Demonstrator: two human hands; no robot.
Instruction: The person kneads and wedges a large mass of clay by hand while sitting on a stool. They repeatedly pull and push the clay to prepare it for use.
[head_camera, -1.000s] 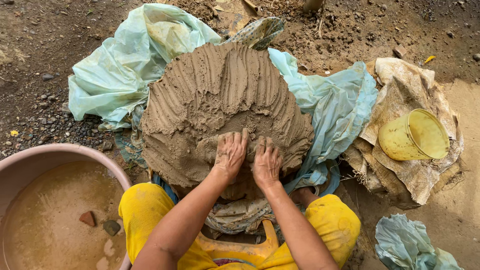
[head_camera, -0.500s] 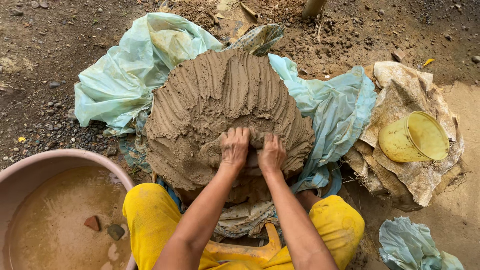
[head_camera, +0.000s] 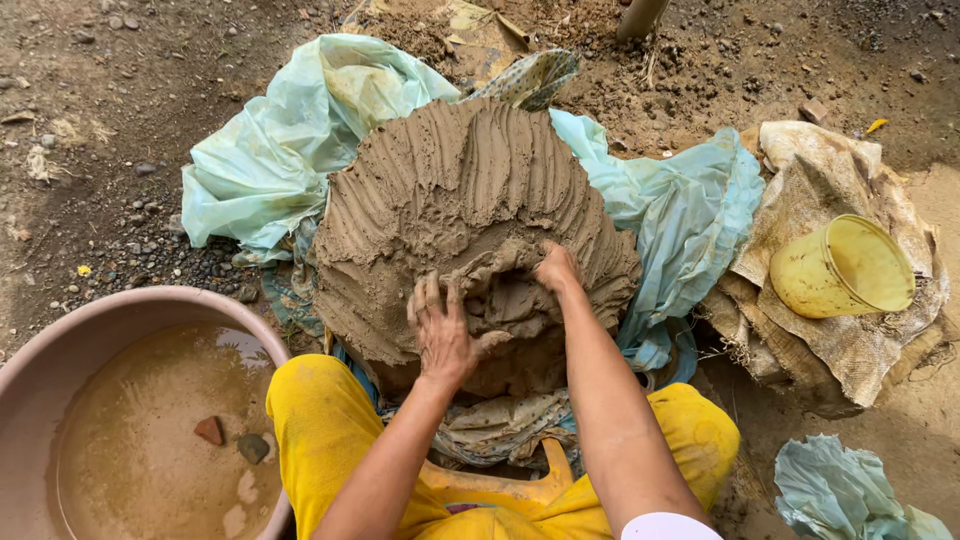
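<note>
A lump (head_camera: 505, 300) is being gouged from the near side of the clay mound (head_camera: 460, 200) on the plastic sheet (head_camera: 690, 210), clutched by the right hand (head_camera: 556, 268) and braced by the flat, open left hand (head_camera: 440, 335).

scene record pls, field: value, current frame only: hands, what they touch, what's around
left hand: flat on the wet clay mound, fingers spread, near edge
right hand: fingers dug into a gouged clump of clay
mound surface: ridged finger grooves across the top
under mound: pale green plastic sheet on dirt ground
lower left: pink basin of muddy water with stones in it
right: yellow bucket tipped on its side on a burlap sack
person: yellow trousers, seated behind the mound
</note>
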